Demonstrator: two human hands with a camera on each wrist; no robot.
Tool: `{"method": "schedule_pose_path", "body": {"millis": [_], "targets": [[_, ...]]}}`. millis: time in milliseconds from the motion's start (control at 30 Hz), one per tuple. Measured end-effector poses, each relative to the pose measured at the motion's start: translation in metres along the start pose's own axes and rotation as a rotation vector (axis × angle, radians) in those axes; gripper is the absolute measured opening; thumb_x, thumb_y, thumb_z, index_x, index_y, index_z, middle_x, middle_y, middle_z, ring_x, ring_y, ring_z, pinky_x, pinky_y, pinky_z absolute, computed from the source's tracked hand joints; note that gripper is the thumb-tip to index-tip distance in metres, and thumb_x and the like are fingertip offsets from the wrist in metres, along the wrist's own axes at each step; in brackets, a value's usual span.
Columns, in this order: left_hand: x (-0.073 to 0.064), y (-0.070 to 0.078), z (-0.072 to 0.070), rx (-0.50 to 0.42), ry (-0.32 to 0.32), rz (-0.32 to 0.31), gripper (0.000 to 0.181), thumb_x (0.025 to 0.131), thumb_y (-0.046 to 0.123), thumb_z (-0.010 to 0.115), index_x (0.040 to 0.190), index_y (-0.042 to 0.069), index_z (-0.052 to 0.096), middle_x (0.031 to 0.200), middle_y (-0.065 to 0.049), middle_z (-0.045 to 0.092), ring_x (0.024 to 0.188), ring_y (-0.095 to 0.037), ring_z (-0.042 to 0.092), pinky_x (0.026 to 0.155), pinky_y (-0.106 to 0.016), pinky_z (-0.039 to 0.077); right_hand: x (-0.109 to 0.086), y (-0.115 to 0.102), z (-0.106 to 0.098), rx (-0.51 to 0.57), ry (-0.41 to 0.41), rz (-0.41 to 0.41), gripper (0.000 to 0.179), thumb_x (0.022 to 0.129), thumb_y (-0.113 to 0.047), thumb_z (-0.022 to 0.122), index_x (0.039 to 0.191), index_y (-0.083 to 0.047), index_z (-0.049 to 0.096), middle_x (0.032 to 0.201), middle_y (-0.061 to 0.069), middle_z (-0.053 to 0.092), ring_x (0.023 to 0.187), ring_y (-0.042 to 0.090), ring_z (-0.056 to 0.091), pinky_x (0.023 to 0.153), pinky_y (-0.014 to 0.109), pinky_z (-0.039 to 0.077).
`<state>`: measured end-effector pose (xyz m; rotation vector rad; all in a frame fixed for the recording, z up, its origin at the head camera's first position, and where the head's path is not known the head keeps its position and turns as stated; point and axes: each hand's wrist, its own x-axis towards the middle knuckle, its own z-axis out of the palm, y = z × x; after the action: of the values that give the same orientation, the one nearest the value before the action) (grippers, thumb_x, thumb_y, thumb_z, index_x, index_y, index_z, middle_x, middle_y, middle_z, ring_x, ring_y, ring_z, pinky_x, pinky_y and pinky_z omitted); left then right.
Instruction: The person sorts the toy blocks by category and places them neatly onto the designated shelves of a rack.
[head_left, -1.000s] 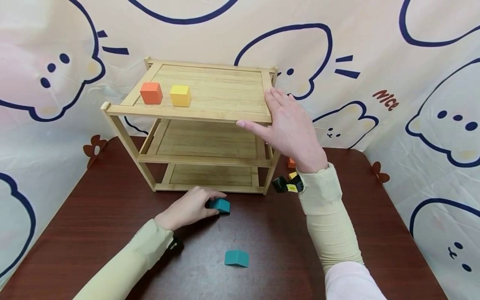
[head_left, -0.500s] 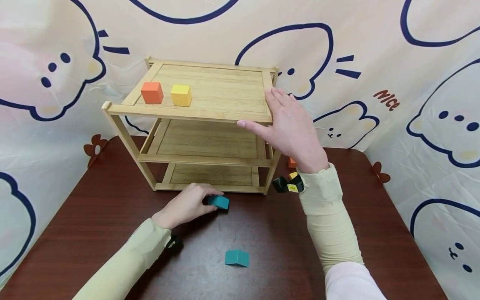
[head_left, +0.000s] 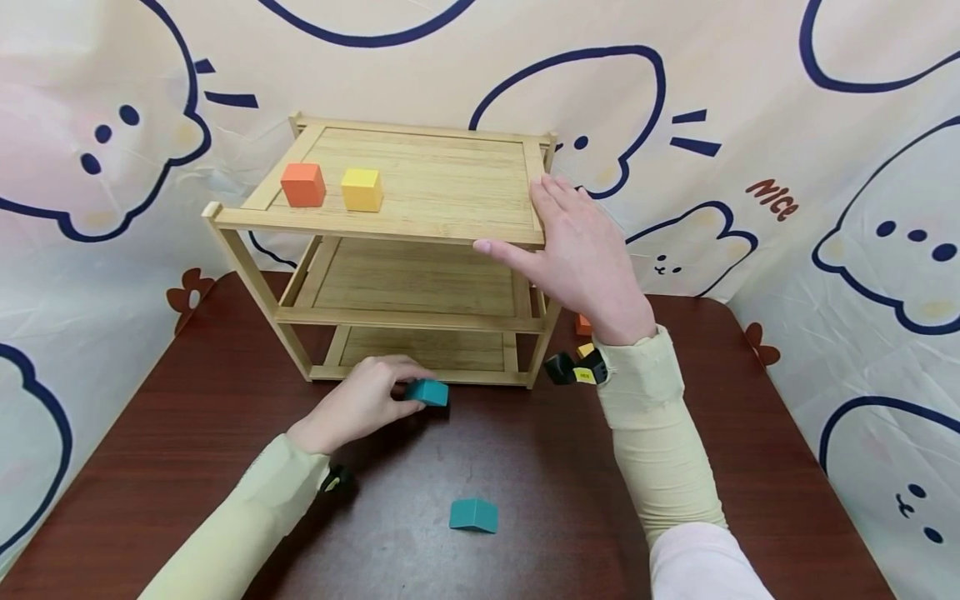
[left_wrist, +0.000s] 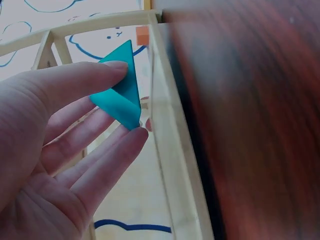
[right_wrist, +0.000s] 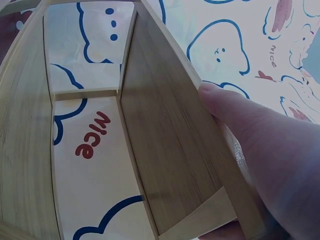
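My left hand [head_left: 369,398] pinches a teal triangular block [head_left: 427,392] between thumb and fingers, just in front of the rack's lowest tier. In the left wrist view the thumb lies across the triangular block [left_wrist: 122,97], with fingertips at its lower edge. A wooden three-tier shelf rack [head_left: 412,231] stands behind it. My right hand [head_left: 588,254] rests over the right front corner of the rack's top, fingers extended and thumb spread along the front edge. The right wrist view has the thumb at the edge of a wooden panel [right_wrist: 165,120].
An orange cube [head_left: 303,186] and a yellow cube [head_left: 362,191] sit on the top tier, at its left front. A second teal triangular block [head_left: 473,516] lies on the dark table [head_left: 540,483]. Beyond my right wrist, an orange block [head_left: 583,325] and a yellow block [head_left: 585,351] are partly hidden.
My left hand has moved left and slightly toward the rack, carrying the teal triangular block, with a shadow now beneath it. My right hand stays on the rack's corner.
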<state>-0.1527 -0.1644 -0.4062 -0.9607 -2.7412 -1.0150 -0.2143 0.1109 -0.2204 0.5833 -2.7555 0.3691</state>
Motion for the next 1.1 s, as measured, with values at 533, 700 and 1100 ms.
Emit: {"method": "schedule_pose_path", "body": {"millis": [533,700,1100], "targets": [[-0.015,0.004,-0.035,0.042,0.110,-0.010,0.040,0.082,0.005,0.085,0.121,0.006,0.075,0.109,0.000,0.068,0.095,-0.015,0.071,0.080,-0.040,0.060,0.001,-0.002,0.000,-0.002,-0.011,0.006,0.110,0.085,-0.086,0.044,0.160,-0.006,0.032,0.164,0.011,0.029,0.151,0.025,0.024,0.122,0.039,0.018],[-0.019,0.008,-0.045,0.053,0.122,-0.045,0.039,0.085,0.008,0.084,0.122,0.007,0.074,0.110,0.000,0.068,0.094,-0.015,0.070,0.080,-0.039,0.060,0.001,-0.002,0.000,-0.003,-0.022,0.013,0.111,0.085,-0.087,0.044,0.160,-0.006,0.030,0.165,0.012,0.028,0.152,0.025,0.022,0.122,0.039,0.017],[-0.025,0.010,-0.059,0.080,0.178,-0.050,0.040,0.084,0.007,0.085,0.122,0.006,0.074,0.114,-0.003,0.068,0.089,-0.017,0.072,0.078,-0.039,0.061,0.000,-0.002,0.001,0.009,-0.031,0.029,0.111,0.084,-0.087,0.044,0.161,-0.008,0.029,0.165,0.010,0.026,0.152,0.025,0.022,0.122,0.041,0.018]]}}
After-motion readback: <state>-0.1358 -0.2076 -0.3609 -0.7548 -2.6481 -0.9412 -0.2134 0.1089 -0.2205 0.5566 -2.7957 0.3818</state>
